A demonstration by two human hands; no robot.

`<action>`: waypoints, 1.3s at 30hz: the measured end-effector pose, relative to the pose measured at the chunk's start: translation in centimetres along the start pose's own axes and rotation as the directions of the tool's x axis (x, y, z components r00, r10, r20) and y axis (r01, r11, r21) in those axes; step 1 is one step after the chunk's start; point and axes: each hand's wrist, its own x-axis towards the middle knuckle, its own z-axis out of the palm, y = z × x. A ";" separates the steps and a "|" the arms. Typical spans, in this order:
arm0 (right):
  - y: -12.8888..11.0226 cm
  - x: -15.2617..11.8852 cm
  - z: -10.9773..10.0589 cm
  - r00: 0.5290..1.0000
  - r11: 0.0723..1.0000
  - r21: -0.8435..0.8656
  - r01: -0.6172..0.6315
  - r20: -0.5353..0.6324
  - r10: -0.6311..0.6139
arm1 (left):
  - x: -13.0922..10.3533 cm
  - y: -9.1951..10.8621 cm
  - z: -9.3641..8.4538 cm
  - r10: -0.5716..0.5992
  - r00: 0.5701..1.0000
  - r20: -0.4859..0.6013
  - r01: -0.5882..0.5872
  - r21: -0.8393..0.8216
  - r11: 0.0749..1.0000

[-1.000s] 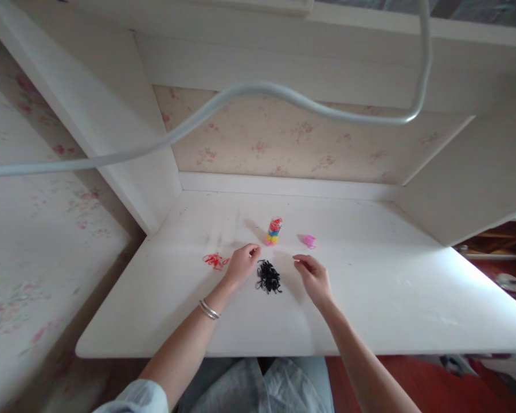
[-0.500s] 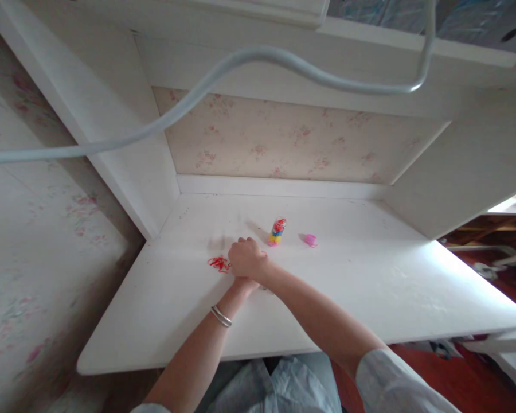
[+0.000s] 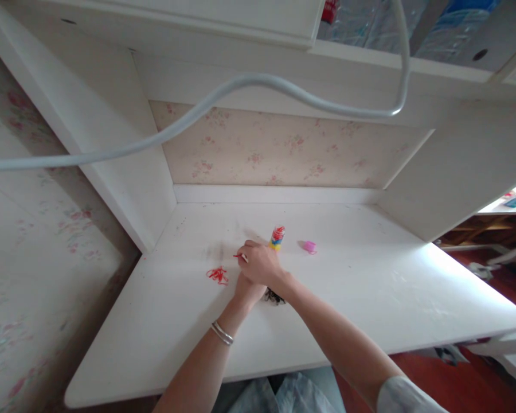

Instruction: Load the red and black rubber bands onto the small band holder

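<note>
My right hand is closed, crossed over the left, with a thin red rubber band poking out from its fingertips. Beneath it lies my left hand, a silver bracelet on its wrist; its fingers are hidden. A small clear bottle filled with layers of coloured rubber bands stands just behind the right hand. To its right lies a pink cap. Left of the hands is a loose pile of red rubber bands. A pile of black bands shows partly under the right wrist.
The white desk has side panels and a low back strip. A pale cable runs across the upper view, in front of the shelf. Plastic bottles stand in the upper right compartment.
Both hands have shifted right, away from the red pile and closer to the bottle. A red band now sticks out of my right hand, and the black pile shows more. The view has tilted slightly.
</note>
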 end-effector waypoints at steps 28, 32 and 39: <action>10.2 -1.7 -6.8 0.937 0.931 -0.104 -0.349 -0.021 0.348 | -1.0 3.0 -1.9 -0.031 1.000 0.001 0.030 0.144 0.989; 9.3 -2.1 -6.6 0.936 0.908 -0.239 -0.345 -0.022 0.350 | -1.0 2.6 -1.7 0.001 1.000 0.003 -0.001 0.177 0.984; 8.5 -1.7 -6.2 0.973 0.890 -0.417 -0.187 0.049 0.227 | -1.0 2.7 -1.8 -0.007 1.000 0.027 0.002 0.199 0.980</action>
